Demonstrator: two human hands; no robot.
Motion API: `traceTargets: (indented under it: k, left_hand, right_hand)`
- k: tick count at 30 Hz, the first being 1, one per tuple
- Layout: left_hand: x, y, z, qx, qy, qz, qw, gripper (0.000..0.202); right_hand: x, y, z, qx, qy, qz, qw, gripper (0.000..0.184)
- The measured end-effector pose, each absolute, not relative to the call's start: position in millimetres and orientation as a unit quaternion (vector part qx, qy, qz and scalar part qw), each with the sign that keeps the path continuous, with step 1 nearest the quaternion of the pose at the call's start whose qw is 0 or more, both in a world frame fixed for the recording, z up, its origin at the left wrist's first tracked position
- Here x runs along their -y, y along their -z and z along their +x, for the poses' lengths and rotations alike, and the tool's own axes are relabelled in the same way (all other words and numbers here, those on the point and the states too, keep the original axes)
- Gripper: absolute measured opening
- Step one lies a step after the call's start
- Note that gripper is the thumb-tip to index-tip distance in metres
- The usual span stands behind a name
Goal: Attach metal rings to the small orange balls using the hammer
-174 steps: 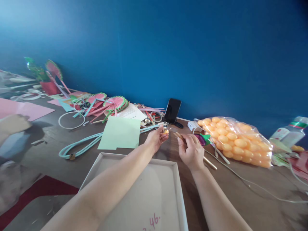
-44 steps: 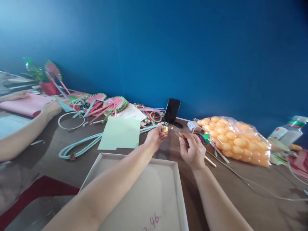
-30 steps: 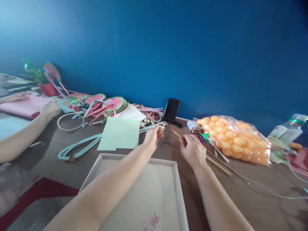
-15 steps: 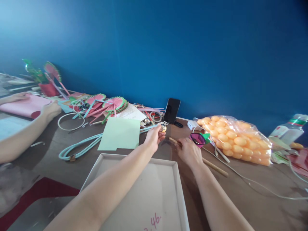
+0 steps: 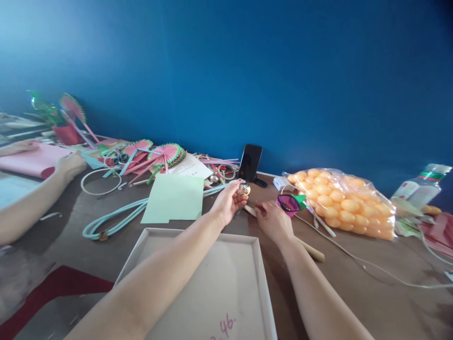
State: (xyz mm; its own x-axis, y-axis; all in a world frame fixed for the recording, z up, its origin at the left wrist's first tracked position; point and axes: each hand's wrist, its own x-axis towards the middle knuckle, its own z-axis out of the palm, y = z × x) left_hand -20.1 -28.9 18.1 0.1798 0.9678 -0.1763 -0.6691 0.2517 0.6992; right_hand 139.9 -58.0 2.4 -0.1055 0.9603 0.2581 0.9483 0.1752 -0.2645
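Observation:
My left hand [image 5: 226,204] is raised over the brown table [image 5: 354,302] and pinches a small shiny round bell [image 5: 244,189] between thumb and fingertips. My right hand [image 5: 273,222] lies low on the table with its fingers closed over a wooden stick [image 5: 311,250]. The stick runs flat along the table from under the hand toward the right. A magenta and green paper piece [image 5: 288,203] lies just beyond my right hand.
A white tray [image 5: 262,283] sits under my forearms. Around it lie a green paper sheet [image 5: 175,198], turquoise tubing [image 5: 113,215], paper fans [image 5: 166,153], a phone [image 5: 250,163], a bag of orange balls [image 5: 339,200], a bottle [image 5: 421,186] and a white cable [image 5: 371,267]. Another person's arm [image 5: 35,198] rests at left.
My right hand has lowered the stick from in front of the bell down onto the table and drawn it nearer. My left hand still holds the bell up.

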Motion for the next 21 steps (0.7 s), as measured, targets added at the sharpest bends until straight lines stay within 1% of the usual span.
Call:
traceTargets:
  k: [4, 7, 14, 21]
  left_hand:
    - [30.6, -18.0, -20.3, -0.288, -0.554, 0.266, 0.734, 0.037]
    - [31.7, -17.7, -20.4, -0.276, -0.554, 0.280, 0.734, 0.038]
    - [32.8, -18.5, -18.8, -0.254, -0.534, 0.311, 0.744, 0.032]
    - [32.1, -16.1, -18.0, -0.283, -0.525, 0.317, 0.738, 0.026]
  right_hand:
    - [58.0, -2.3, 139.4, 0.740, -0.025, -0.643, 0.198, 0.020]
    - [58.3, -1.2, 140.1, 0.738, -0.029, -0.643, 0.204, 0.020]
    - [57.1, 2.1, 140.9, 0.737, -0.047, -0.641, 0.209, 0.022]
    - [56.0, 4.4, 143.5, 0.745, -0.039, -0.628, 0.222, 0.021]
